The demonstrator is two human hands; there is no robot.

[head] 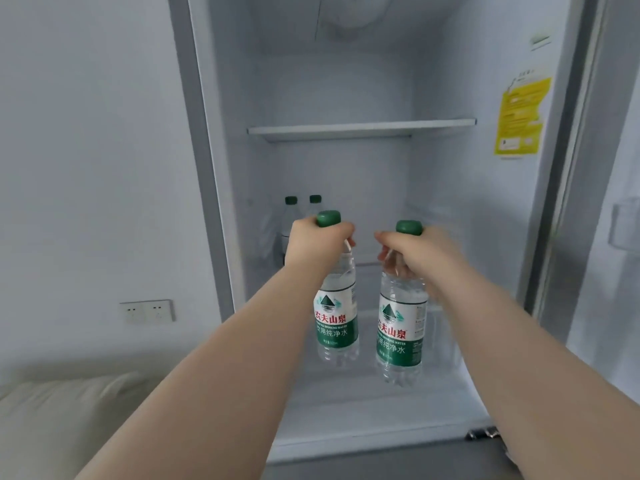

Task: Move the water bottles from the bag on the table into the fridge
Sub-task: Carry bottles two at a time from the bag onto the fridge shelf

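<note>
I am in the placing step: the fridge (540,202) stands open in front of me and I have a water bottle in each hand, both held out over its lower compartment, neither set down yet.

Far left inside, on the lower shelf against the left wall, two stored bottles (294,223) already stand upright side by side, green caps up (so part of the job looks done; the bag and table are out of view, and I cannot say how many remain).

Next across, my left hand (317,242) is closed around the neck of the left bottle (336,320), just under its green cap. The bottle hangs below my fist, its long axis close to vertical, cap up and base down, label facing me.

To its right, near but not touching, my right hand (415,252) is wrapped tight round the neck of the right bottle (401,332) in the same way. It hangs slightly lower, also near upright, its base tipped a little towards me.

My judgement of the next move: carry both forward and down onto a shelf, keep each axis vertical so the base lands flat, set them beside the stored pair without knocking it, then release the necks one at a time. The shelf above (362,128) is bare as well.
</note>
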